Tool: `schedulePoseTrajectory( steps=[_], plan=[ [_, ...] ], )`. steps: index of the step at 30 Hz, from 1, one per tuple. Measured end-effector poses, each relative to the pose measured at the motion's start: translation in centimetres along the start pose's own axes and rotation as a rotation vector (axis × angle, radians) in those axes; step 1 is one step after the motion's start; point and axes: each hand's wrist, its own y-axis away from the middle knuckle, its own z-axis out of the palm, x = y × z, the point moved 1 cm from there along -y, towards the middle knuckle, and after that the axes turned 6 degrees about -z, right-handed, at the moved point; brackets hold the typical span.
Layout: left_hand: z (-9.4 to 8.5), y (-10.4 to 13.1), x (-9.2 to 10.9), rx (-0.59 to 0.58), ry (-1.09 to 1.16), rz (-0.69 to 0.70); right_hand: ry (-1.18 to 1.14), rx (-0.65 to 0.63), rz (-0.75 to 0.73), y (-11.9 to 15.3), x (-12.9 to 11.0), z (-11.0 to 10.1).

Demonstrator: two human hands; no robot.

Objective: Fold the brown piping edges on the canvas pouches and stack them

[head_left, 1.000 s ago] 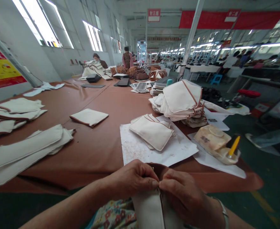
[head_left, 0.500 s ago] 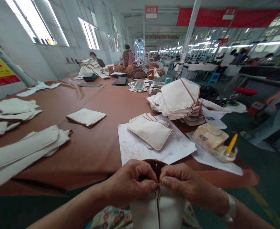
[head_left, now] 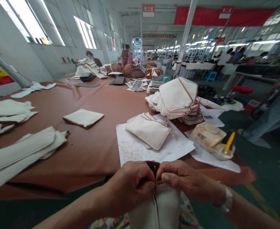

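A cream fabric piece (head_left: 166, 205) hangs over my lap, with a brown-edged seam running down its middle and a dark brown part at its top. My left hand (head_left: 135, 184) pinches the upper end of the seam between thumb and fingers. Close beside it, my right hand (head_left: 189, 182) grips the same brown edge from the other side, thumb on top. The fingertips almost meet, hiding what lies between them. Just beyond, several cream pieces with brown edging (head_left: 148, 129) lie stacked on a white paper sheet (head_left: 128, 149).
The brown-covered table (head_left: 92, 152) bears a taller stack of cream pieces (head_left: 178, 95), a single folded piece (head_left: 84, 118) and long cream pieces (head_left: 23, 151) at left. A cut-open plastic container (head_left: 210, 138) holds a yellow-handled tool (head_left: 229, 142). Another person's leg (head_left: 267, 117) shows at right.
Both hands still pinch the seam's top, now closer together, and the fabric's two halves sit nearer each other. The view has shifted slightly. The leg at right has moved.
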Motion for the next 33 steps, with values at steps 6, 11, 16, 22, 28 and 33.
schedulePoseTrajectory(
  steps=[6, 11, 16, 22, 28, 33],
  plan=[
    [0.1, 0.1, -0.1, 0.058, 0.061, -0.052, 0.129, 0.031, -0.039, -0.5, 0.8, 0.4],
    [-0.7, 0.7, -0.5, -0.03, 0.293, -0.233, -0.046, 0.087, 0.013, 0.1, 1.7, 0.4],
    [-0.7, 1.2, -1.1, 0.101, 0.243, -0.141, 0.025, 0.057, 0.039, 0.9, 1.2, 0.5],
    [0.0, 1.6, -1.4, 0.217, -0.16, 0.231, 0.176, 0.079, 0.03, 0.8, 0.7, 1.0],
    [0.9, 1.8, -0.8, 0.24, -0.674, 0.365, 0.063, 0.067, 0.123, 0.3, 1.1, 1.1],
    [1.4, 1.5, -0.8, 0.25, -0.819, 0.434, -0.012, 0.113, 0.141, 0.2, 1.6, 1.2]
  ],
)
